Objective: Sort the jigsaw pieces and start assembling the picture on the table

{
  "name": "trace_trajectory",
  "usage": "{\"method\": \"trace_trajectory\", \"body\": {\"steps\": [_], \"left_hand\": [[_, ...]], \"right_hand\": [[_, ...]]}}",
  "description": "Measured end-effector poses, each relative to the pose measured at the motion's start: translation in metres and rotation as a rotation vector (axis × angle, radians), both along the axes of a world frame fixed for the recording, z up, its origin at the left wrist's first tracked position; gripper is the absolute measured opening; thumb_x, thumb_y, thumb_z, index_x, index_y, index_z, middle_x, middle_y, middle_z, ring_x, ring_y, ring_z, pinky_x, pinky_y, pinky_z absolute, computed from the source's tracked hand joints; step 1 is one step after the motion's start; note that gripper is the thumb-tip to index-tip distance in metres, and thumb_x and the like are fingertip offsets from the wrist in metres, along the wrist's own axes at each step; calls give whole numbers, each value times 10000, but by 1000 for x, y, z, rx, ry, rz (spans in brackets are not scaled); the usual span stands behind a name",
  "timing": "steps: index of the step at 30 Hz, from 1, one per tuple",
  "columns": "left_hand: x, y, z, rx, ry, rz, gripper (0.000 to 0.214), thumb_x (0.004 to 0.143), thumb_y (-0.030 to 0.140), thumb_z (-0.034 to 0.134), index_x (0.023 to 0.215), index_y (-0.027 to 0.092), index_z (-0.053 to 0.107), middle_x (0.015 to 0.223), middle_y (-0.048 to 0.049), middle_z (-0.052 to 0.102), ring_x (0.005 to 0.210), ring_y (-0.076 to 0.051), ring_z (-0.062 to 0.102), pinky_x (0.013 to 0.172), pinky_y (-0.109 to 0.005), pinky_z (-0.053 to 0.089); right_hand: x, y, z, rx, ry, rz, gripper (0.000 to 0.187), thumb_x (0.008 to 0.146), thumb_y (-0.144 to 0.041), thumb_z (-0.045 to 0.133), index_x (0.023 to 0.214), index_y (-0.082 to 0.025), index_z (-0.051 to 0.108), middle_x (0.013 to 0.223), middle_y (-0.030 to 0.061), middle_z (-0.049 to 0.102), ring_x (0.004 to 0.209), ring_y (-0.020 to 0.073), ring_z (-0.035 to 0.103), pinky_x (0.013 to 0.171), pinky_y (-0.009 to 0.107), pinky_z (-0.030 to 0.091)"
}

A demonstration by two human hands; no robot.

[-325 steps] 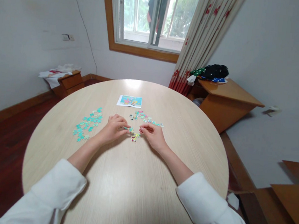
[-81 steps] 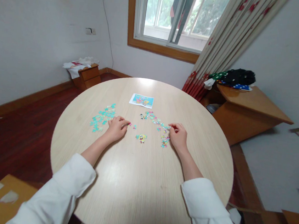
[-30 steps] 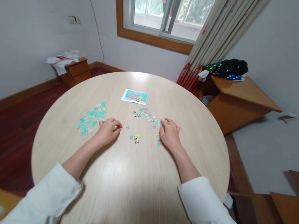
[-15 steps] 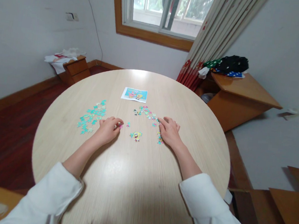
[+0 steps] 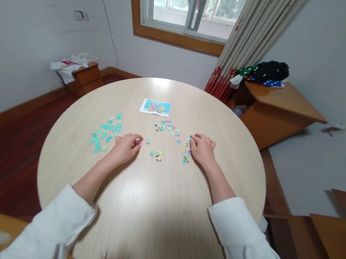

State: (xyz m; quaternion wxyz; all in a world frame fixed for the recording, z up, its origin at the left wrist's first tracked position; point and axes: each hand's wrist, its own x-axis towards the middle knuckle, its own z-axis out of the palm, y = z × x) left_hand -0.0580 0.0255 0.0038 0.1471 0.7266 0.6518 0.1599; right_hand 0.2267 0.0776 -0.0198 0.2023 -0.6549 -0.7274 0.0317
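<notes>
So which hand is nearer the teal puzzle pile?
Left. The left hand is just right of the teal pile; the right hand is farther right, beside mixed-color pieces.

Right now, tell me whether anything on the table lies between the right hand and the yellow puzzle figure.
Yes: a column of small puzzle pieces lies beside the right hand, on the side facing the yellow puzzle figure.

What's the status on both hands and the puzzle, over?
Left hand at a pink piece, grip unclear. Right hand beside mixed-colour pieces. Yellow-faced cluster on the table, a small loose piece roughly between it and left hand.
</notes>
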Motion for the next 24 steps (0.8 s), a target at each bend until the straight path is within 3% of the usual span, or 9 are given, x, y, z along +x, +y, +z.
{"method": "trace_trajectory", "body": {"steps": [8, 12, 20, 24], "left_hand": [[0, 0, 1, -6, 13, -9, 251, 854, 205, 473, 1076, 177, 585, 924, -72, 629, 884, -221, 585, 857, -412, 335], [1, 0, 2, -15, 14, -4, 253, 857, 206, 468, 1078, 178, 587, 945, -77, 628, 884, -221, 587, 867, -425, 331], [2, -1, 2, 98, -59, 9, 210, 844, 245, 511, 1000, 164, 627, 874, -64, 641, 814, -201, 585, 848, -415, 350], [7, -4, 5, 191, -119, -128, 219, 862, 242, 471, 935, 166, 664, 893, -79, 638, 844, -194, 578, 840, -398, 360]], "right_hand": [[23, 11, -2, 22, 39, -100, 332, 897, -266, 378, 905, -191, 702, 1175, 107, 645, 1037, 255, 526, 880, 429, 282], [36, 14, 3, 1, 34, -161, 328, 882, -254, 396, 768, -161, 689, 1029, 127, 691, 938, 247, 569, 836, 408, 311], [53, 24, -9, 99, 146, -164, 228, 787, -328, 546, 791, -152, 691, 858, 117, 684, 787, 230, 568, 758, 360, 395], [56, 28, -15, 119, 120, -140, 256, 792, -341, 555, 824, -139, 710, 865, 133, 672, 809, 240, 562, 773, 372, 416]]}}
